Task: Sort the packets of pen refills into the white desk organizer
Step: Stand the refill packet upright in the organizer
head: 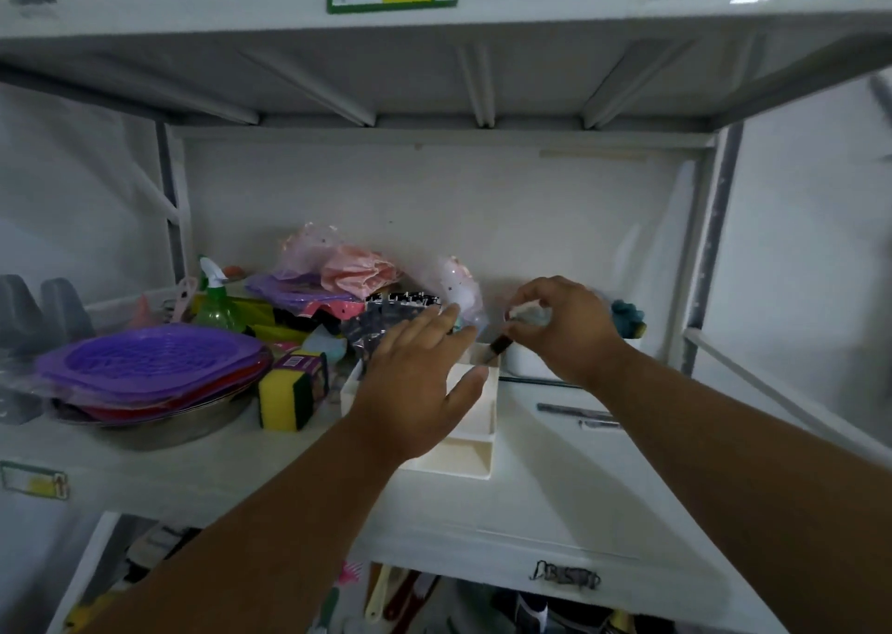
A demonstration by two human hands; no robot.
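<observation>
The white desk organizer (470,459) stands on the shelf, mostly covered by my left hand (420,382). That hand lies flat above it, fingers straight, reaching toward a pile of dark refill packets (386,319) just behind the organizer. My right hand (564,329) pinches a clear refill packet (528,314) between thumb and fingers. The packet's dark lower end (497,346) dips into the organizer's back right compartment.
A white shelf (579,488) holds purple plastic baskets (154,363) on a metal bowl, yellow sponges (289,392), a green spray bottle (217,305), pink bagged items (347,271) and a small white container (531,365). Two dark refills (574,413) lie loose at right.
</observation>
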